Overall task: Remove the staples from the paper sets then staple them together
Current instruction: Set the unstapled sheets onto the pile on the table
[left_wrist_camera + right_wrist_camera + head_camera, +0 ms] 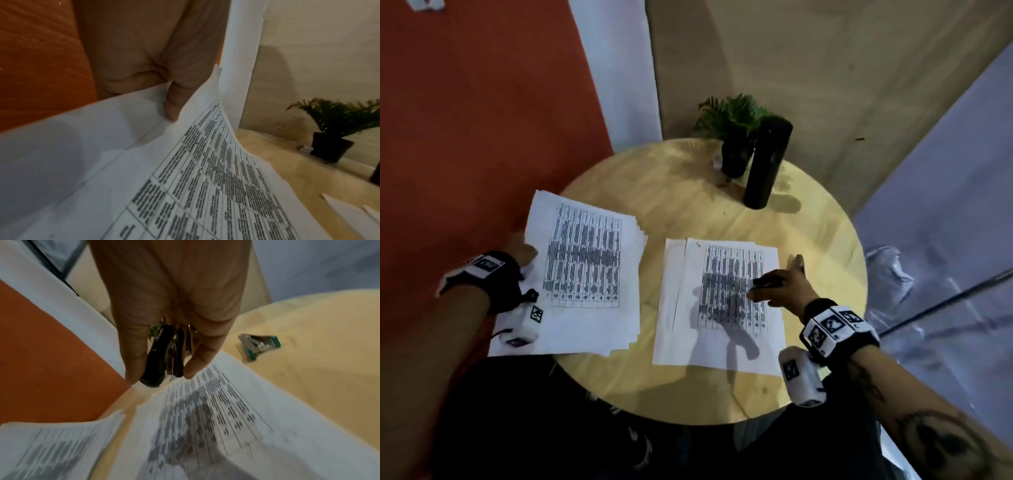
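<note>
A: Where is the right paper set [722, 301] lying relative to the right hand [782, 286]?

B: It is lying flat on the round tabletop [688, 192], directly under that hand, with its long axis running away from the person. The staple looks to be sitting at the far left corner, so the hand would probably need to be travelling forward and left.

A: What is the hand's grip doing?

B: Its thumb and fingers are curling round a black staple remover [162, 356], tool pointing down at the sheet. The wrist is hovering palm-down over the right half of the page.

A: And the left hand [522, 253]?

B: It is pinching the left edge of the left paper set [585, 267], thumb on top, and lifting the upper sheet; that stack is overhanging the tabletop's left rim.

A: Anything else nearby?

B: A teal-ended stapler [260, 344] is lying just right of the right set, and a potted fern [734, 133] and black cylinder [767, 164] are standing at the far edge.
</note>
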`<state>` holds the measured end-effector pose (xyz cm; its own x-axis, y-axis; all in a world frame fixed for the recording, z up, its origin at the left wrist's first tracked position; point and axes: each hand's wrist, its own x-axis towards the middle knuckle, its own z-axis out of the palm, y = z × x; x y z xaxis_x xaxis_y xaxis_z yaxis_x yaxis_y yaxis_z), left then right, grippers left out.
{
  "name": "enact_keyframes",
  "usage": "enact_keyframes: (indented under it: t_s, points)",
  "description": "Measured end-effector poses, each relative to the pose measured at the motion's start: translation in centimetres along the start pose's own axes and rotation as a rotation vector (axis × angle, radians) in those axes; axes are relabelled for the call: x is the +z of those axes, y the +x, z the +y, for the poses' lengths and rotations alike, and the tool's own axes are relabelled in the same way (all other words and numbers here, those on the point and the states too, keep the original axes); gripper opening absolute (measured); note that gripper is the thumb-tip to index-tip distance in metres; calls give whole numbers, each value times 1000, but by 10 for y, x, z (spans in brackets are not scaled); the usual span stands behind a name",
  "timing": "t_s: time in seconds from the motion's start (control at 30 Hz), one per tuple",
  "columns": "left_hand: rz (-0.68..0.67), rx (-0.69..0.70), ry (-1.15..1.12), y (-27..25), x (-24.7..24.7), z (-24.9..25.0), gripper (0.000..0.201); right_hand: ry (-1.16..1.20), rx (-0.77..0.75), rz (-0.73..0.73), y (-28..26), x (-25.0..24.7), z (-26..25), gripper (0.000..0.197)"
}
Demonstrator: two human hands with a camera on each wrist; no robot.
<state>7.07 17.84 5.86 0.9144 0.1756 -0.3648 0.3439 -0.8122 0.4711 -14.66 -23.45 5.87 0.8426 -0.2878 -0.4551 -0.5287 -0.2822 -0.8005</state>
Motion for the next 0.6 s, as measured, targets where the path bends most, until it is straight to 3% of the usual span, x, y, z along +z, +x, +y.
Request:
enact_keyframes:
  t_s: [0.17, 0.3, 0.37, 0.43, 0.5, 0.6]
  points:
    - [2, -104, 130, 6, 20, -12, 60, -153, 34, -16, 25, 37, 26, 20]
    - [107, -123, 73, 32, 36, -15, 49, -378, 124, -116, 35, 44, 30, 30]
    - [258, -39, 153, 33, 46, -4, 52, -439, 154, -128, 38, 42, 29, 40]
    - [357, 140, 255, 9, 63, 30, 51, -475, 163, -135, 39, 42, 27, 40]
    - [279, 336, 223, -17, 91, 65, 49, -487, 182, -131, 39, 42, 23, 31]
    - [6, 362, 182, -43, 148, 100, 52, -506, 199, -136, 40, 44, 19, 31]
